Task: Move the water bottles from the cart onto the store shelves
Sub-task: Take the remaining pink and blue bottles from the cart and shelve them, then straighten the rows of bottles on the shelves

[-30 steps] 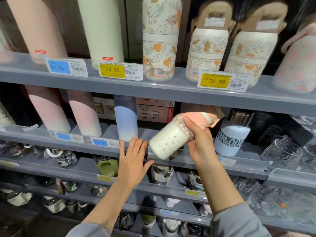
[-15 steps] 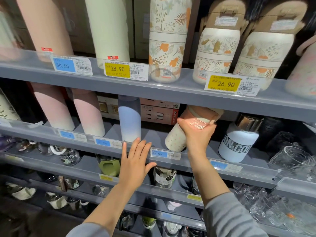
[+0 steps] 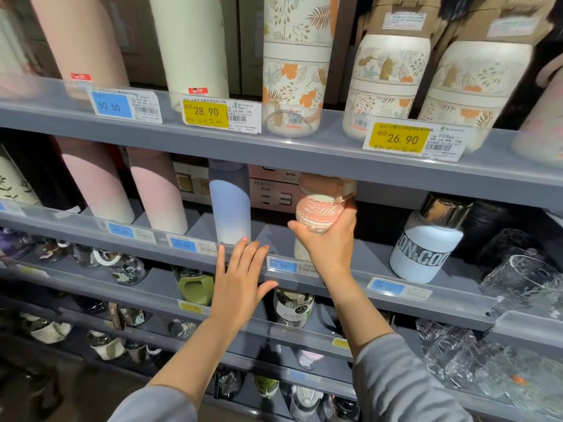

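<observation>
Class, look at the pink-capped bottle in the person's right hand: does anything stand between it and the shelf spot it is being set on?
Nothing visible does. The right hand holds the pink-capped bottle upright over a bare stretch of the second shelf, between the blue gradient bottle and the white bottle.

The small water bottle (image 3: 320,214), cream with a pink band that carries the word "Little" and a pink cap, stands almost upright on the second shelf (image 3: 380,263) from the top, between a tall blue bottle (image 3: 230,205) and a white bottle with a silver cap (image 3: 426,245).
</observation>
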